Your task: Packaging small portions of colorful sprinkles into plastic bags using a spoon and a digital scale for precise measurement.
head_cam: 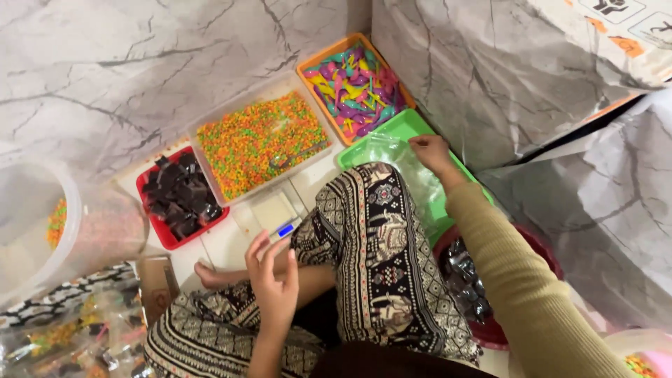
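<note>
Head view: right hand (428, 150), fingers curled and pinching clear plastic bags (392, 150) in the green tray (409, 124), bags at its nine o'clock; left hand (273, 280) hangs spread, holding nothing.

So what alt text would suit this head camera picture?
A seated person's right hand reaches into clear bags in a green tray; the left hand hovers empty over their lap. Trays of coloured beads, spoons and dark pieces lie ahead.
</note>
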